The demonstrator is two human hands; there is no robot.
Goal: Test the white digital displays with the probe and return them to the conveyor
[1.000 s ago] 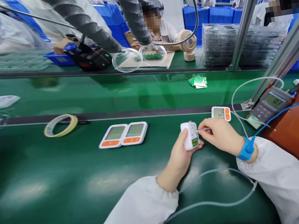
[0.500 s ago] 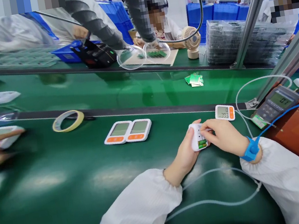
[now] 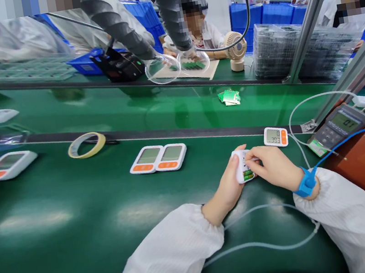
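Risk: an off-angle push by your right hand, pinching a slim rod, could slip and knock the batteries loose. Device, one: small, white, rounded, back face showing, green batteries exposed low; right of frame centre, clasped in your left hand, thumb opposite fingers.

Held device: smooth white plastic, its batteries shiny green
Worktop: smooth green, glossy with pale glare
Lane, far: slick green, mirror-like
Paired units, centre: smooth white and orange plastic
Sleeves: thin white cloth, matt, wrinkled
Wrist strap, right: blue, plastic-looking
Tubing, near: smooth translucent plastic
Tape roll, left: smooth pale yellow
Ducts, far: grey, spiral-ribbed, low sheen
Post, far right: bare metal, satin
Tray stack, far right: clear glossy plastic
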